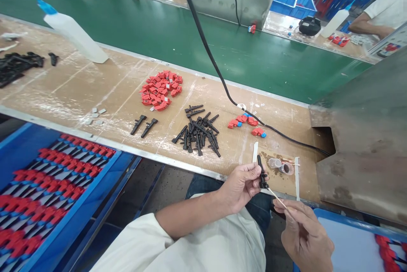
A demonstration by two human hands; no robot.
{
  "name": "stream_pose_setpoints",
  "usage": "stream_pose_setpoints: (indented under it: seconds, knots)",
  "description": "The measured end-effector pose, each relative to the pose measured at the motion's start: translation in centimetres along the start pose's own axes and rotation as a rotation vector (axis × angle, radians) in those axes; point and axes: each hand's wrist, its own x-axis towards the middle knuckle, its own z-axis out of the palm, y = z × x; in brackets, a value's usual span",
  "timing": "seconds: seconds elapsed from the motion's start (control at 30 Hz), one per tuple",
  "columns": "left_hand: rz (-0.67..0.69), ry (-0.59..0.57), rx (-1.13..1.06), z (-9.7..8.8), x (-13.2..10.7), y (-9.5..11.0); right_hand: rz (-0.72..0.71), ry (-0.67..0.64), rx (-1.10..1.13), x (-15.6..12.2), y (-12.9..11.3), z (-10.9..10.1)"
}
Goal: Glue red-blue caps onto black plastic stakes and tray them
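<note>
Pinched between thumb and fingers of my left hand [242,187] is a small black plastic part [261,171], held upright over the table's front edge. My right hand [305,231] is closed on a thin wooden stick [278,198], whose tip meets the lower end of that part. Just beyond the hands, two small clear cups [286,168] stand on a stained patch of the table, one with dark contents. More black plastic parts [200,133] lie in a heap to the left, with a couple [149,128] set apart. Several red and blue pieces [243,119] lie behind my left hand.
A black cable [210,51] hangs across the table. Red pieces [161,90] are piled farther back, near a white squeeze bottle [74,34]. Blue trays of assembled pieces stand at left [104,170] and right [337,229]. A metal housing [365,145] bounds the right side; a green belt [143,30] runs behind.
</note>
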Motion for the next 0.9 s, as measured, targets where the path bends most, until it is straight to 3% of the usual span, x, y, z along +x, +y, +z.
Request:
stream_pose_setpoints:
  seconds: [0.27, 0.5, 0.73, 0.9]
  knots:
    - [-0.022, -0.022, 0.006, -0.1, 0.1, -0.1, 0.110, 0.039, 0.078, -0.1, -0.1, -0.2]
    - [-0.028, -0.032, 0.020, -0.2, 0.1, -0.1, 0.092, 0.005, 0.066, -0.4, 0.2, 0.0]
    - [0.014, -0.046, 0.091, -0.2, -0.1, 0.1, 0.207, 0.168, 0.162, -0.9, -0.1, -1.3]
    - [0.027, -0.040, 0.087, -0.3, 0.1, 0.5, 0.348, 0.315, -0.028, 0.5, 1.7, -3.1]
